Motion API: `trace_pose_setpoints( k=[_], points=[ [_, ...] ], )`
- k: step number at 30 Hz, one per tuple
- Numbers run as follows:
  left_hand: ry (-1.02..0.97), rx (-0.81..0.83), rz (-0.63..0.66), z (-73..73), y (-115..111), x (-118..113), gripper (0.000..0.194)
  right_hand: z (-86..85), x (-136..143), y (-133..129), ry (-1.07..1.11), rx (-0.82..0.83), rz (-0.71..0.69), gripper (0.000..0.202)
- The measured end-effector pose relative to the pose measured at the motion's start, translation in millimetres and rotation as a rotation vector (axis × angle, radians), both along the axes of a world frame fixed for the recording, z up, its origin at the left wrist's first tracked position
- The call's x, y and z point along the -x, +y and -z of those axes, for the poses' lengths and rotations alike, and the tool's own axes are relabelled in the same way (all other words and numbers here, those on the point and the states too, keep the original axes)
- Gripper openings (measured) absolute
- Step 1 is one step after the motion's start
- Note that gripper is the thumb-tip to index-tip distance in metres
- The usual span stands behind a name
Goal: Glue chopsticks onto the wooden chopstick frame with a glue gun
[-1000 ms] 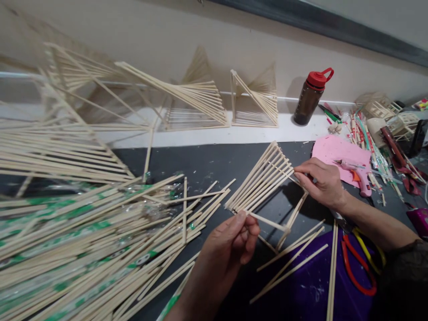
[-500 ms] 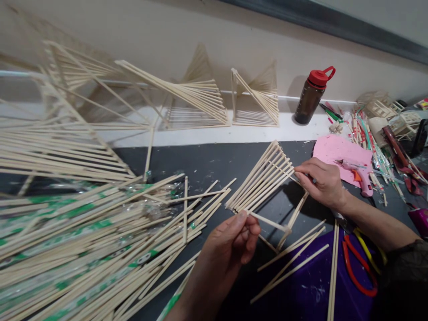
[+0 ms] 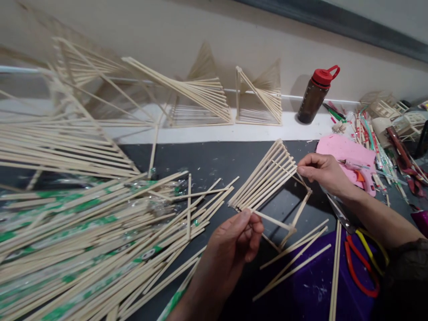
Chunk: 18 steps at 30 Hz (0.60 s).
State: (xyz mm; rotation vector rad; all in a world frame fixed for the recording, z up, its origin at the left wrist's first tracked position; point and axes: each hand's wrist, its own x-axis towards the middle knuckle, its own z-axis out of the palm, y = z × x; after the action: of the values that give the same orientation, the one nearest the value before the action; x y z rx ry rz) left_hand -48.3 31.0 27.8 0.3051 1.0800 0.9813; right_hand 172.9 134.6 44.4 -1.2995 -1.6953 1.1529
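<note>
A small frame of thin wooden sticks (image 3: pixel 267 178), with a fan of parallel sticks across its top, stands tilted on the dark table in the middle. My left hand (image 3: pixel 237 232) pinches the near end of the fan's front stick, thumb on top. At that stick's far end, the thumb and forefinger of my right hand (image 3: pixel 324 174) are closed against the frame's corner. Loose wooden sticks (image 3: pixel 294 258) lie just below the frame. Scissors (image 3: pixel 359 267) with red and yellow handles rest under my right forearm.
Bundles of sticks in green-printed wrappers (image 3: pixel 100 249) cover the left. Larger twisted stick structures (image 3: pixel 187 98) line the wall. A bottle with a red lid (image 3: pixel 314 96) stands behind. A pink glue gun (image 3: pixel 366 178) lies on a pink sheet (image 3: pixel 341 147) at right.
The view has shifted slightly, moving things rightward. My right hand has turned a little at the frame's corner, and more of the scissors' blades shows. My left hand keeps its pinch.
</note>
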Motion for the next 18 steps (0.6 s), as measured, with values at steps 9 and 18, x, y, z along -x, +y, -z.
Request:
trace_pose_setpoints(
  k=[9,18],
  points=[
    [-0.031,-0.011,0.008,0.5,0,1,0.031,6.9,0,16,0.268,0.431,-0.009,0.029],
    [-0.038,-0.022,-0.005,2.7,-1,0,0.034,16.5,-3,28,0.288,0.554,-0.119,0.026]
  ],
)
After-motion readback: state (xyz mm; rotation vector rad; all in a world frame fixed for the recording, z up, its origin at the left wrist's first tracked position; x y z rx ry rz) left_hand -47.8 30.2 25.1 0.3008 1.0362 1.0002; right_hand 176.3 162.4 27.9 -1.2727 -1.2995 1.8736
